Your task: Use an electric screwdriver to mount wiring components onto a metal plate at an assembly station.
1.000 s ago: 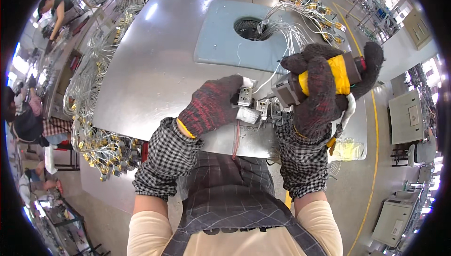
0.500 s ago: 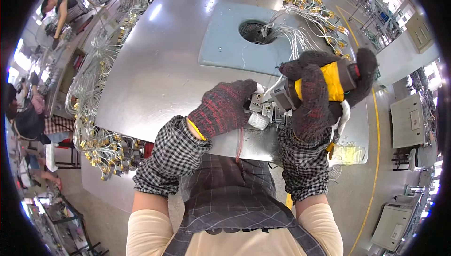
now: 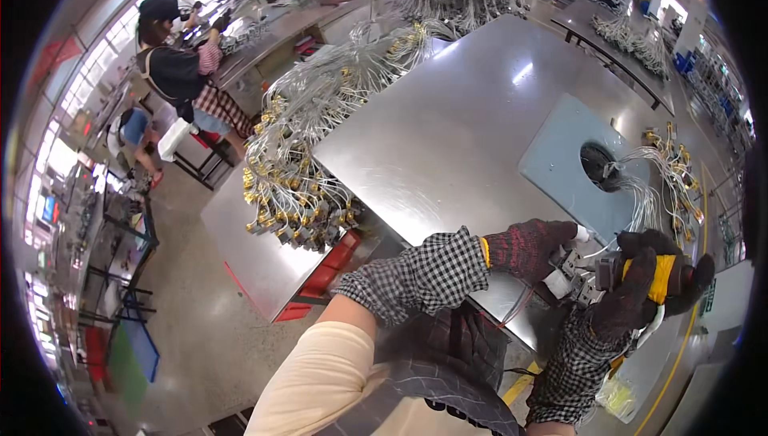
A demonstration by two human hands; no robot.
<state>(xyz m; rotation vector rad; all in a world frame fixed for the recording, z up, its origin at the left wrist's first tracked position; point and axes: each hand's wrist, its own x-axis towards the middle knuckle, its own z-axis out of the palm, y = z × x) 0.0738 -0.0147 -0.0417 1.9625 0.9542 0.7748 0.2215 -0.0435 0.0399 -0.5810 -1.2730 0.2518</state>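
My right hand [image 3: 632, 288], in a dark knitted glove, is wrapped around a dark power screwdriver [image 3: 659, 278] bound with yellow tape. The tool lies sideways, its nose pointing left at a small metal fixture [image 3: 570, 268] near the table's front edge. My left hand [image 3: 524, 250], gloved in dark red and black knit, closes its fingers on the fixture's left side; one fingertip is wrapped in white. What lies beneath those fingers is hidden. A white cable [image 3: 598, 250] runs from there toward the cable bundle [image 3: 640, 196] on the blue-grey board [image 3: 560, 156].
The board has a round dark opening [image 3: 598, 166] and lies on the metal table [image 3: 448, 140]. Piled cables with yellow ends [image 3: 296, 172] flank the table's left side. A person [image 3: 172, 68] works at a bench at the upper left. A clear yellowish bag [image 3: 618, 398] is at the lower right.
The view has swung to the left, so the table and both hands now appear farther right and lower. Both hands keep their places at the fixture, the screwdriver still in the right.
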